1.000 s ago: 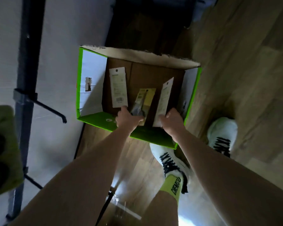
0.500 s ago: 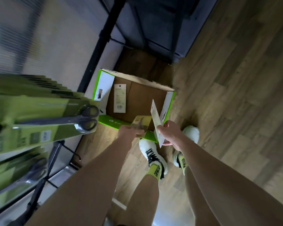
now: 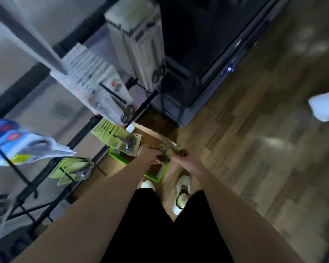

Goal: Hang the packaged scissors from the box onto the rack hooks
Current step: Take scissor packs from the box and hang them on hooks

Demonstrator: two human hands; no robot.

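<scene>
1. Overhead, a person stands beside a black display rack [image 3: 95,118], both bare arms stretched forward and down over a green-edged cardboard box [image 3: 122,158] on the wooden floor [image 3: 254,149].
2. Left hand [image 3: 148,151] grasps a yellow-green scissors package [image 3: 162,149]; motion blur hides how the fingers lie.
3. Right hand [image 3: 180,156] pinches a pale carded package [image 3: 168,143] that slants up and away from it, just beside the left hand's package.
4. Both packages are held above the box, close to the rack's lower hooks.
5. Rows of packaged scissors hang on the rack: green cards [image 3: 118,137] just left of the hands, white cards [image 3: 95,84] higher up, grey ones [image 3: 141,44] at the top.
6. White shoes [image 3: 182,188] stand on the floor near the box.
</scene>
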